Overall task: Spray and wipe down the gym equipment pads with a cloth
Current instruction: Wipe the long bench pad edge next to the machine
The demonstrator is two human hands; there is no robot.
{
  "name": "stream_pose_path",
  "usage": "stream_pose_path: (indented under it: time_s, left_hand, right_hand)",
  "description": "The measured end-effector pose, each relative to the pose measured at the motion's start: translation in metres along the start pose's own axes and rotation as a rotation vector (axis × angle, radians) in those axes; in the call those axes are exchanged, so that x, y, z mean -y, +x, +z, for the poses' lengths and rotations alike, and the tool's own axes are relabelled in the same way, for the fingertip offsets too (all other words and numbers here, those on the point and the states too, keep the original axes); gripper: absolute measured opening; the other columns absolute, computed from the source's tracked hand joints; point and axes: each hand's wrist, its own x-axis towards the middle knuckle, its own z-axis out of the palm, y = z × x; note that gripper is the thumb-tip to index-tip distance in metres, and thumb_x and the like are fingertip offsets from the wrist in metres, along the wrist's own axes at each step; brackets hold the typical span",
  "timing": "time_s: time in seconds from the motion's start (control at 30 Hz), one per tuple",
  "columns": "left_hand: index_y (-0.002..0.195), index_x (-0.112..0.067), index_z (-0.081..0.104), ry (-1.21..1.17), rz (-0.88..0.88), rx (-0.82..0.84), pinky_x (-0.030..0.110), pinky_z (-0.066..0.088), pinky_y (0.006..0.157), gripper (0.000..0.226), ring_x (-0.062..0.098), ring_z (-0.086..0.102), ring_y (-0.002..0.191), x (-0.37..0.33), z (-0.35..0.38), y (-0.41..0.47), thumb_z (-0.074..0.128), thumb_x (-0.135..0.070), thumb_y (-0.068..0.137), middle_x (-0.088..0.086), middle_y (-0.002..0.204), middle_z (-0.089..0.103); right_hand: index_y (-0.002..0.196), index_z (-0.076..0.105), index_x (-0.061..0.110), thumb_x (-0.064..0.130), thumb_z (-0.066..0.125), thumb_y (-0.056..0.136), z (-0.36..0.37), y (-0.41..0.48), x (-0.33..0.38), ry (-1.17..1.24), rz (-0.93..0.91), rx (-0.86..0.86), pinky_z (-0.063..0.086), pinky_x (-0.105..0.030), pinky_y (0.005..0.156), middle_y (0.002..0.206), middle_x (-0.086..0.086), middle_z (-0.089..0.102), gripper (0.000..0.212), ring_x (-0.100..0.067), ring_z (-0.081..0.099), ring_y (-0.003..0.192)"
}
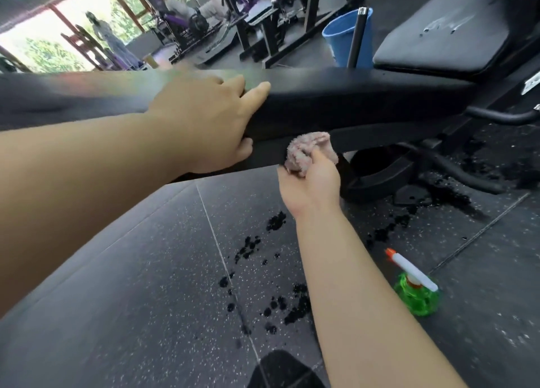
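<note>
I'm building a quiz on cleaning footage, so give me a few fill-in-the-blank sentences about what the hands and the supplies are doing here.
1. The right hand presses a bunched pink ____ against the lower edge of the bench pad.
2. The left hand rests on the ____, holding nothing.
3. The green spray bottle stands on the ____, untouched by either hand.
4. Behind the pad stands a bucket coloured ____.

Missing words: cloth; pad; floor; blue
</note>
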Motion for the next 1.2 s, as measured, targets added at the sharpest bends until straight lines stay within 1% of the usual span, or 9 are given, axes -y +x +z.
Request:
stream_pose_path:
  time_s: [0.07, 0.2, 0.4, 0.53, 0.67, 0.83, 0.97, 1.1, 1.2]
  left_hand:
    - [0.153, -0.020, 0.011, -0.004, 0.024, -0.057, 0.029, 0.030, 0.053, 0.077, 0.033, 0.054, 0.114, -0.002, 0.006, -0.003, 0.038, -0.055, 0.091, 0.009, 0.138, 0.046]
    - [0.150, -0.018, 0.023, -0.006, -0.010, -0.126, 0.032, 0.031, 0.056, 0.075, 0.037, 0.057, 0.104, -0.009, 0.008, -0.001, 0.041, -0.055, 0.087, 0.010, 0.130, 0.054]
    - [0.153, -0.023, 0.018, -0.079, 0.040, -0.129, 0.032, 0.036, 0.057, 0.073, 0.035, 0.054, 0.113, -0.001, 0.008, -0.004, 0.044, -0.048, 0.089, 0.004, 0.144, 0.046]
    - [0.155, -0.022, 0.015, -0.006, 0.056, -0.171, 0.025, 0.021, 0.047, 0.075, 0.033, 0.057, 0.110, -0.002, 0.008, -0.007, 0.037, -0.051, 0.089, 0.002, 0.145, 0.046]
    - [0.153, -0.012, 0.020, 0.045, 0.092, -0.256, 0.034, 0.032, 0.060, 0.076, 0.037, 0.056, 0.108, -0.003, 0.012, -0.011, 0.037, -0.051, 0.090, 0.011, 0.136, 0.051]
    - [0.151, -0.012, 0.028, 0.019, 0.120, -0.207, 0.033, 0.032, 0.060, 0.069, 0.035, 0.058, 0.107, 0.001, 0.011, -0.014, 0.033, -0.045, 0.091, 0.010, 0.131, 0.055]
    - [0.143, -0.019, 0.040, -0.050, 0.074, -0.229, 0.031, 0.042, 0.054, 0.067, 0.032, 0.060, 0.106, 0.030, 0.003, -0.038, 0.029, -0.051, 0.086, 0.003, 0.126, 0.061]
    - [0.124, -0.010, 0.050, -0.045, 0.064, -0.171, 0.027, 0.028, 0.050, 0.055, 0.034, 0.061, 0.094, 0.026, 0.006, -0.042, 0.027, -0.044, 0.089, 0.008, 0.109, 0.063]
    - [0.118, -0.004, 0.060, -0.184, 0.158, -0.296, 0.041, 0.051, 0.066, 0.043, 0.036, 0.063, 0.099, 0.021, 0.001, -0.044, 0.036, -0.032, 0.095, 0.012, 0.114, 0.067]
  right_hand:
    - [0.092, 0.063, 0.010, 0.017, 0.044, 0.105, 0.005, -0.015, -0.023, -0.091, 0.128, 0.027, 0.048, -0.035, 0.099, 0.092, -0.009, 0.067, 0.024, -0.016, 0.062, 0.085]
    - [0.077, 0.064, 0.009, 0.025, 0.051, 0.102, 0.012, -0.023, -0.036, -0.104, 0.220, 0.042, 0.047, -0.036, 0.098, 0.065, -0.006, 0.066, 0.032, -0.017, 0.061, 0.073]
    - [0.107, 0.066, 0.013, 0.035, 0.051, 0.101, -0.003, -0.005, -0.015, 0.117, 0.065, 0.023, 0.036, -0.038, 0.113, 0.120, -0.006, 0.063, 0.027, -0.022, 0.054, 0.125]
    - [0.094, 0.068, 0.012, 0.039, 0.049, 0.101, 0.005, -0.008, -0.047, 0.087, 0.132, 0.137, 0.041, -0.027, 0.099, 0.089, -0.003, 0.069, 0.034, -0.015, 0.064, 0.088]
    - [0.076, 0.057, 0.020, 0.024, 0.046, 0.103, 0.012, -0.021, -0.085, -0.053, 0.242, 0.236, 0.038, -0.020, 0.080, 0.053, 0.009, 0.058, 0.029, -0.003, 0.052, 0.050]
    - [0.063, 0.067, 0.020, 0.010, 0.041, 0.102, 0.014, -0.016, -0.082, -0.045, 0.221, 0.365, 0.052, -0.022, 0.053, 0.066, 0.000, 0.067, 0.048, -0.012, 0.063, 0.060]
    - [0.082, 0.063, 0.015, 0.013, 0.049, 0.097, 0.011, -0.007, -0.060, 0.145, 0.148, 0.224, 0.057, -0.026, 0.063, 0.074, -0.001, 0.068, 0.021, -0.012, 0.066, 0.066]
    - [0.085, 0.064, 0.012, 0.020, 0.046, 0.102, 0.010, -0.008, -0.065, 0.185, 0.170, 0.180, 0.054, -0.026, 0.070, 0.070, -0.002, 0.070, 0.027, -0.012, 0.065, 0.069]
    - [0.079, 0.071, 0.011, 0.017, 0.048, 0.101, 0.006, -0.007, -0.060, 0.094, 0.186, 0.188, 0.052, -0.028, 0.074, 0.073, -0.004, 0.072, 0.033, -0.013, 0.067, 0.071]
